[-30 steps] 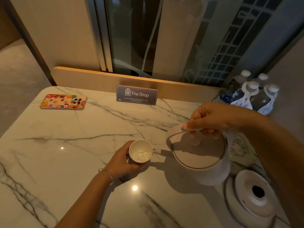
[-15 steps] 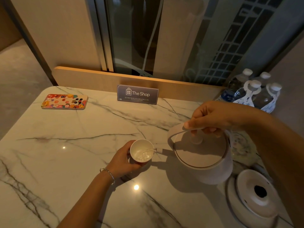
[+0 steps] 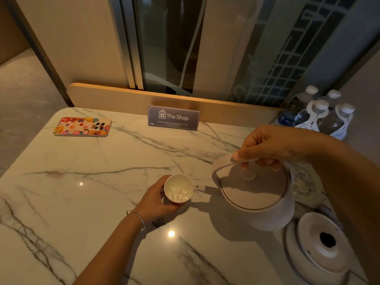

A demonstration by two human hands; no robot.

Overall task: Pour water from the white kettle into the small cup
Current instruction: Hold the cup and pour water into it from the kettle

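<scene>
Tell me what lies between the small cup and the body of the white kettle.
In the head view, only the kettle's spout and a thin stream of water span the gap from the white kettle to the small cup; below is bare marble table.

Sign's (image 3: 173, 118) small print unreadable; base (image 3: 316, 249) cropped (right).

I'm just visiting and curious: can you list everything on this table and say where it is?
kettle: one, white, tilted, spout at the cup rim
small cup: one, white, centre, taking water
kettle base: one, white, near right corner
water bottles: four, clear with white caps, far right
sign: one, grey, reads "The Shop", back edge
card: one, multicoloured, far left
table: one, white marble
left hand: holds the cup
right hand: grips the kettle handle
</scene>
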